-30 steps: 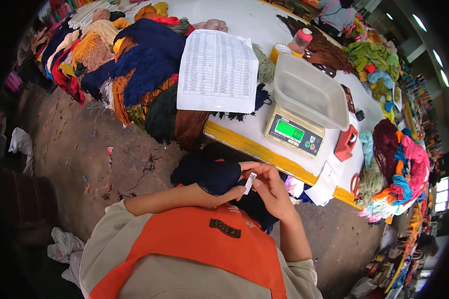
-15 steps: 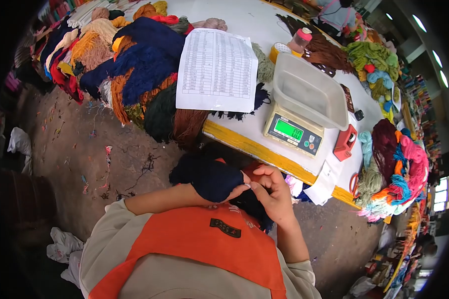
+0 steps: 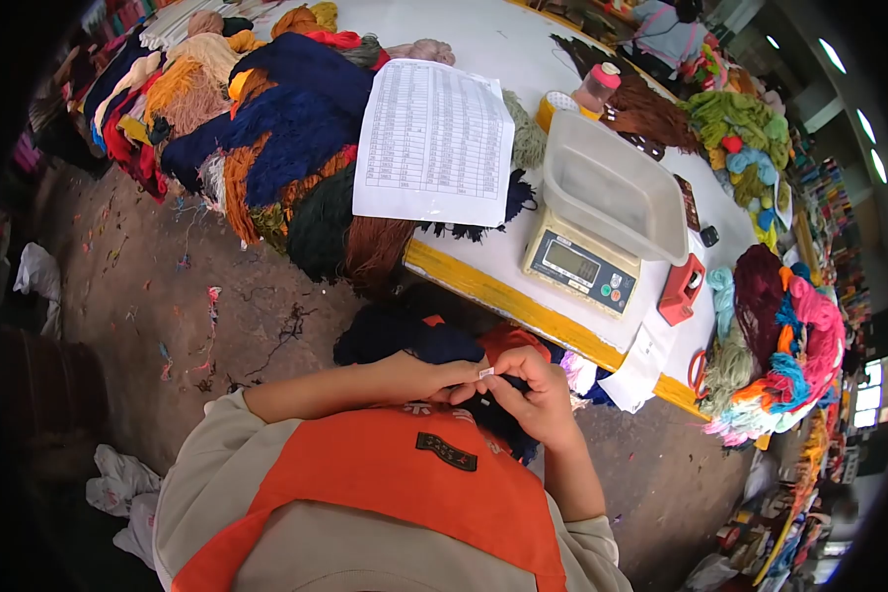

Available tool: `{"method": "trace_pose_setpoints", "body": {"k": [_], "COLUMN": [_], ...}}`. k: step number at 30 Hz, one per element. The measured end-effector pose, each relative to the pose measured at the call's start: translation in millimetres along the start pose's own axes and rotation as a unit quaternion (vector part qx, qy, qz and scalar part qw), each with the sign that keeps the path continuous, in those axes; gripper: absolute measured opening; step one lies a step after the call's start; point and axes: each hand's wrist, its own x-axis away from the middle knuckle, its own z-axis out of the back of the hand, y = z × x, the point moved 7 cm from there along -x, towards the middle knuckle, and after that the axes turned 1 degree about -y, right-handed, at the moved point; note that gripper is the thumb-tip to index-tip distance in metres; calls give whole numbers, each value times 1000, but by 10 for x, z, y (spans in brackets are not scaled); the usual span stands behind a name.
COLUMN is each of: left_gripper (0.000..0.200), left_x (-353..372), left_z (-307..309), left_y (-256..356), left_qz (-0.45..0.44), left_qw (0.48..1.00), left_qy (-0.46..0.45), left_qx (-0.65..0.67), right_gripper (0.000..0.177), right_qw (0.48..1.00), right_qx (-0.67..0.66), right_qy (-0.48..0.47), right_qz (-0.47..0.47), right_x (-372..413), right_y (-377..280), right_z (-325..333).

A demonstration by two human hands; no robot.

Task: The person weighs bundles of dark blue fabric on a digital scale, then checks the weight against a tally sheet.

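Observation:
My left hand (image 3: pixel 422 379) and my right hand (image 3: pixel 540 392) meet in front of my orange apron (image 3: pixel 405 464). Pinched between their fingertips is a small white tag (image 3: pixel 485 374). Just beyond the left hand hangs navy yarn (image 3: pixel 405 335), below the table edge. More dark yarn shows under the hands, partly hidden by them. Both hands are closed at the fingertips; some of the left fingers are out of sight.
On the white table (image 3: pixel 493 261) stand a scale (image 3: pixel 580 266) with a clear plastic tub (image 3: pixel 612 183), a red tape dispenser (image 3: pixel 681 288) and a printed sheet (image 3: pixel 434 143). Piled yarn skeins (image 3: pixel 296 118) lie left, others (image 3: pixel 784 345) right. A person (image 3: pixel 666 35) is at the far side.
The navy yarn that covered my left hand has slipped back off it, baring the hand. My right hand has shifted slightly down. The scale's green display light has gone off.

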Motion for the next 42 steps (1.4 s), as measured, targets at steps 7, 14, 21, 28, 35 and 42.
{"method": "trace_pose_setpoints", "body": {"k": [7,14,21,28,35,42], "left_gripper": [20,24,15,17,16,15], "left_x": [166,156,198,183,172,109], "left_z": [-28,18,-1,34,63,103], "left_y": [468,449,534,479,425,363], "left_qz": [-325,-345,-383,-365,-378,-378], "left_qw": [881,869,866,855,870,861], "left_qy": [97,140,136,143,137,119], "left_qx": [-330,-325,-290,-340,-286,-318], "right_gripper": [19,29,35,40,39,40], "right_qw": [995,995,993,994,995,996], "right_qx": [-55,-32,-52,-19,-11,-5], "right_qy": [79,59,97,89,70,73], "right_qz": [-36,-72,-37,-58,-64,-53], "right_x": [19,46,33,78,82,74], "right_y": [103,148,197,202,198,247], "right_z": [0,-18,-55,9,-20,-18]}}
